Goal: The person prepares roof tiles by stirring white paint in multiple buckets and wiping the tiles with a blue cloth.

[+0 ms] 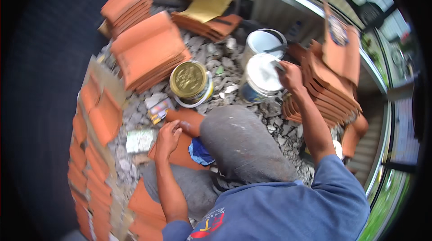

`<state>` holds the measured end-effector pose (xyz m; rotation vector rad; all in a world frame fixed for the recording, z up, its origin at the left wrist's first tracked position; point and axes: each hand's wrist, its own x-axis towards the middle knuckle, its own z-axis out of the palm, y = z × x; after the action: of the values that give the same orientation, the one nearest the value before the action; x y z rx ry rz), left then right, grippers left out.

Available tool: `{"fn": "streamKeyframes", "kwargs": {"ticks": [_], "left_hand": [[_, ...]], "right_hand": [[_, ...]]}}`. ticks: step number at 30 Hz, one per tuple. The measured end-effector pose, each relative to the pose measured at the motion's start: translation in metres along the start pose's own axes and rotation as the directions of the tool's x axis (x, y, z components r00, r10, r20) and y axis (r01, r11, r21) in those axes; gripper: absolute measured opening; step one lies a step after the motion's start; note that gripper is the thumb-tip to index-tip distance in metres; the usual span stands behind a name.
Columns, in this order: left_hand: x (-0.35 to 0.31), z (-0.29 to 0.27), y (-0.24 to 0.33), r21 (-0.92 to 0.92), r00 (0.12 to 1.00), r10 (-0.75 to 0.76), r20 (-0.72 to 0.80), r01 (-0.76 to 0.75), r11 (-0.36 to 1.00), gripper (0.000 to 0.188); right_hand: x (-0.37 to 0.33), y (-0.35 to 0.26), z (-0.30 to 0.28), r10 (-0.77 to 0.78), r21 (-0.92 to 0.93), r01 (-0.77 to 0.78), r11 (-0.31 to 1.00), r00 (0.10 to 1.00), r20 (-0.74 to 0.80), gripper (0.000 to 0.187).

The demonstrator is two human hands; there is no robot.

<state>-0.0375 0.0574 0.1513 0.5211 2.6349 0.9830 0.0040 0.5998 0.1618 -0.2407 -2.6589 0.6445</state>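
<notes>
Pinching a blurred grey tool (277, 65) in the nearly closed right hand (291, 77), poking out leftward by the right edge of a white-topped bucket (259, 78); holding the left hand (168, 138) loosely curled beside the bare lower leg (190, 122) (cannot tell whether around anything), well apart from the tool

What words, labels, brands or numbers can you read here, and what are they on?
Blue shirt: small pale lettering beside a red-and-yellow emblem; I won't copy out its wording.
White-lidded bucket: dark blue side label, too blurred to read.
Small packet: coloured print, too blurred to read.
I can make out no other lettering clearly.
</notes>
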Motion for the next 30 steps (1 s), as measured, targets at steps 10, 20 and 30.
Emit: {"fn": "streamKeyframes", "kwargs": {"ticks": [10, 20, 30], "left_hand": [[-0.032, 0.009, -0.014, -0.111, 0.999, -0.034, -0.037, 0.03, 0.993, 0.018], [-0.026, 0.028, 0.006, 0.027, 0.993, 0.036, -0.116, -0.033, 0.999, 0.024], [-0.039, -0.002, 0.031, -0.233, 0.936, 0.113, -0.333, -0.198, 0.952, 0.021]], "right_hand": [[-0.016, 0.049, 0.022, 0.132, 0.491, -0.219, 0.843, 0.97, 0.205, 0.019], [-0.014, 0.007, 0.034, 0.295, 0.402, -0.336, 0.852, 0.942, 0.16, 0.027], [0.002, -0.009, 0.051, 0.264, 0.363, -0.32, 0.875, 0.944, 0.197, 0.025]]}}
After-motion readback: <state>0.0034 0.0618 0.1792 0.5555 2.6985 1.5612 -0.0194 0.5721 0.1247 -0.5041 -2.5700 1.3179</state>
